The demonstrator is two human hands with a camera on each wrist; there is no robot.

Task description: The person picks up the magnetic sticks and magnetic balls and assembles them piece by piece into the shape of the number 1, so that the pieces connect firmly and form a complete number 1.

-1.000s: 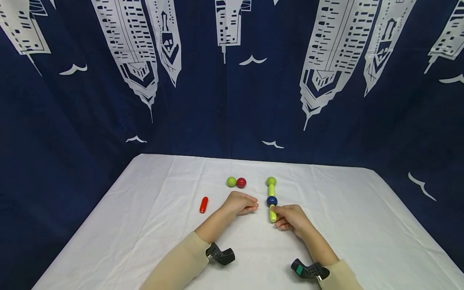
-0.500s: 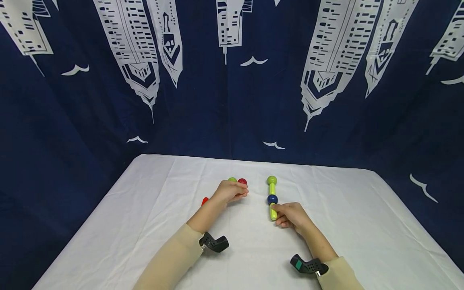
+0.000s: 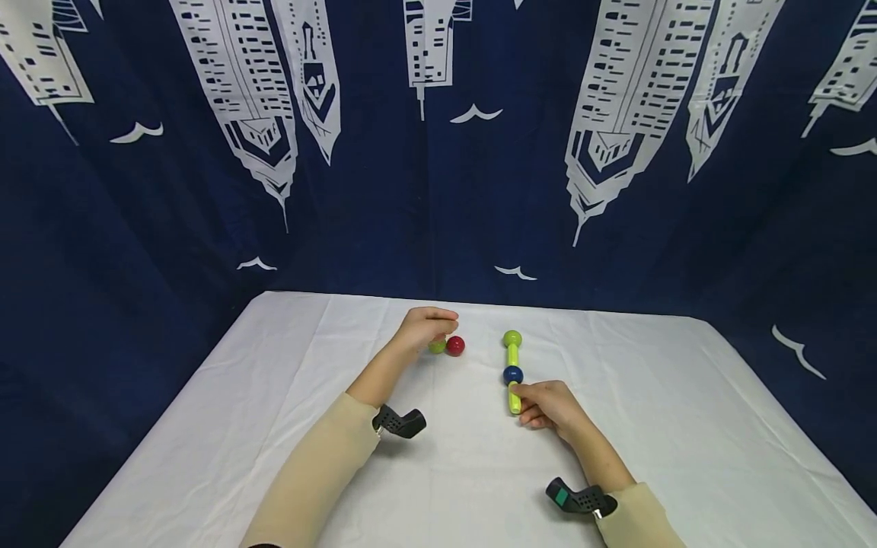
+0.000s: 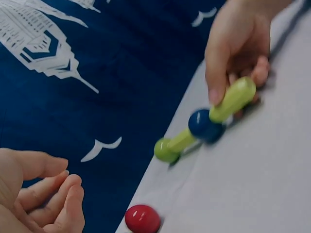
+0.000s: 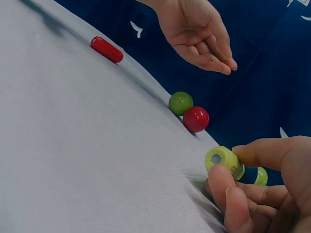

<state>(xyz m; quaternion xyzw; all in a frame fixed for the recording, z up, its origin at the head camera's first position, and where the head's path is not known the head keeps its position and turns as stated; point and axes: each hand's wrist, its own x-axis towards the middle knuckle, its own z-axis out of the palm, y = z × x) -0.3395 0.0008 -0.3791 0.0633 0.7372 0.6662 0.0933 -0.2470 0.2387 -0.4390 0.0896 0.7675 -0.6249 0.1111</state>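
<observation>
One rod-and-ball chain (image 3: 513, 374) runs along the counter (image 3: 452, 472), its near lime rod (image 3: 515, 403) pinched in my right grip (image 3: 552, 404), while my released left grip (image 3: 423, 327) hovers near the green ball (image 5: 181, 103) and red ball (image 3: 455, 346).

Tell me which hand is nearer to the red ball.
Left. The left hand hovers above and left of the red ball; the right hand is farther off, to its right and nearer the person, pinching a yellow-green stick.
</observation>
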